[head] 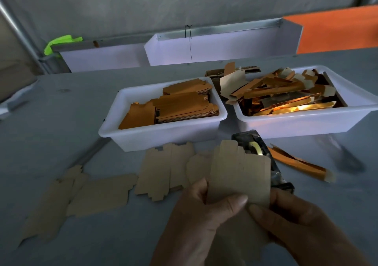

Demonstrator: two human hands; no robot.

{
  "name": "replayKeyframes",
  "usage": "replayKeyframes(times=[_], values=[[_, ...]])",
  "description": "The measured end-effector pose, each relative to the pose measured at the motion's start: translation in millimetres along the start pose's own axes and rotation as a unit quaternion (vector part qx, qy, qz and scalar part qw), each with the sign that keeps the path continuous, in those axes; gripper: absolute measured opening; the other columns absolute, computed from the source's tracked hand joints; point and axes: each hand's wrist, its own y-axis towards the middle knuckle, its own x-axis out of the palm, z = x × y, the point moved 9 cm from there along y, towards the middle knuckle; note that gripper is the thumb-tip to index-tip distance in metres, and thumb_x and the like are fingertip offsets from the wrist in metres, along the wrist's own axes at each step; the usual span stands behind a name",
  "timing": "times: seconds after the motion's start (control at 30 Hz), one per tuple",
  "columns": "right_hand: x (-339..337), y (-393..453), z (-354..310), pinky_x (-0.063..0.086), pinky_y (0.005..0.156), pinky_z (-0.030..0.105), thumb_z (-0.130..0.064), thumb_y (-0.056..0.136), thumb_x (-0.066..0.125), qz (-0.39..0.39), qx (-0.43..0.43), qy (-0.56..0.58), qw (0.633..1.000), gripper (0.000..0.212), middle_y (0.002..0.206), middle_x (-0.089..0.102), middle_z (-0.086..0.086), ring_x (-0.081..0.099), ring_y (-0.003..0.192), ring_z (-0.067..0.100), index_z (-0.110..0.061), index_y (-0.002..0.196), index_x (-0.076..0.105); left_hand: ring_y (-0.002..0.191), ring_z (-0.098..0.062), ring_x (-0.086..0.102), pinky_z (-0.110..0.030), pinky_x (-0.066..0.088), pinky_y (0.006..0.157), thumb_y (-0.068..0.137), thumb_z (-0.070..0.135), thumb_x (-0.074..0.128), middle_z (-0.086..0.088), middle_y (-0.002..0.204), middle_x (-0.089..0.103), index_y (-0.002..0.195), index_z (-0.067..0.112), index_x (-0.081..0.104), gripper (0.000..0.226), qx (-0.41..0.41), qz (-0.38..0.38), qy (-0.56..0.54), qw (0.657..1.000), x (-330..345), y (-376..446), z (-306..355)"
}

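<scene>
A flat brown cardboard box blank (239,173) is held upright above the grey table, its plain side facing me. My left hand (196,214) pinches its lower left edge with the thumb across the front. My right hand (294,220) pinches the lower right corner, thumb on the front. Behind the blank sits a black tape dispenser (257,145), partly hidden by it.
Several flat brown blanks (163,169) lie on the table to the left. A white bin (163,135) holds stacked orange-gold blanks; a second white bin (306,122) at right holds folded gold pieces. One folded gold box (298,161) lies right of the dispenser. White trays (214,47) line the back.
</scene>
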Motion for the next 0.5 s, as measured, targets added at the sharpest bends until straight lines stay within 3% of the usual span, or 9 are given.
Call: replayKeyframes(times=[0.13, 0.23, 0.3, 0.37, 0.4, 0.5], values=[[-3.9, -0.5, -6.4, 0.05, 0.048, 0.015, -0.012, 0.065, 0.072, 0.036, -0.028, -0.053, 0.998, 0.011, 0.067, 0.073, 0.002, 0.068, 0.057, 0.009, -0.02, 0.071, 0.075, 0.081, -0.018, 0.072, -0.028, 0.056, 0.071, 0.055, 0.033, 0.08, -0.002, 0.084, 0.076, 0.09, 0.028, 0.075, 0.035, 0.017, 0.027, 0.033, 0.999, -4.9, -1.0, 4.3], [-9.3, -3.7, -11.3, 0.046, 0.046, 0.015, -0.01, 0.074, 0.073, 0.095, -0.068, -0.133, 0.984, 0.018, 0.062, 0.069, -0.006, 0.062, 0.049, 0.005, -0.027, 0.074, 0.07, 0.077, -0.012, 0.072, -0.025, 0.056, 0.065, 0.058, 0.033, 0.075, 0.003, 0.081, 0.076, 0.088, 0.028, 0.075, 0.031, 0.038, 0.072, 0.063, 0.995, -5.7, -2.6, 8.3], [-9.9, -13.6, -23.5, 0.046, 0.053, 0.011, -0.022, 0.075, 0.075, 0.156, -0.137, -0.239, 0.949, 0.017, 0.068, 0.068, -0.02, 0.062, 0.061, -0.003, -0.037, 0.075, 0.066, 0.074, -0.015, 0.072, -0.032, 0.058, 0.066, 0.058, 0.033, 0.073, 0.001, 0.076, 0.075, 0.085, 0.027, 0.075, 0.028, 0.04, 0.099, 0.079, 0.991, -4.6, -2.8, 6.8], [-0.2, -27.6, -41.9, 0.041, 0.06, -0.002, -0.038, 0.082, 0.067, 0.198, -0.24, -0.33, 0.891, 0.002, 0.07, 0.066, -0.023, 0.06, 0.075, -0.007, -0.037, 0.081, 0.067, 0.07, -0.022, 0.071, -0.041, 0.059, 0.067, 0.057, 0.031, 0.072, -0.002, 0.071, 0.074, 0.08, 0.028, 0.076, 0.024, 0.036, 0.122, 0.082, 0.988, -4.3, -3.1, 4.9], [5.2, -33.3, -47.5, 0.038, 0.06, -0.006, -0.046, 0.083, 0.06, 0.212, -0.264, -0.36, 0.869, 0.016, 0.071, 0.066, -0.021, 0.061, 0.074, -0.003, -0.035, 0.089, 0.069, 0.068, -0.024, 0.07, -0.045, 0.059, 0.067, 0.057, 0.03, 0.072, -0.003, 0.07, 0.074, 0.078, 0.03, 0.076, 0.021, 0.03, 0.131, 0.077, 0.988, -3.6, -3.6, 3.9], [14.8, -35.6, -44.1, 0.04, 0.054, -0.003, -0.057, 0.074, 0.049, 0.187, -0.26, -0.294, 0.901, 0.045, 0.076, 0.069, -0.011, 0.063, 0.061, -0.002, -0.038, 0.112, 0.064, 0.063, -0.015, 0.07, -0.033, 0.058, 0.062, 0.067, 0.026, 0.079, 0.002, 0.067, 0.073, 0.07, 0.04, 0.074, 0.016, 0.018, 0.136, 0.088, 0.987, 0.2, -6.1, 1.0]])
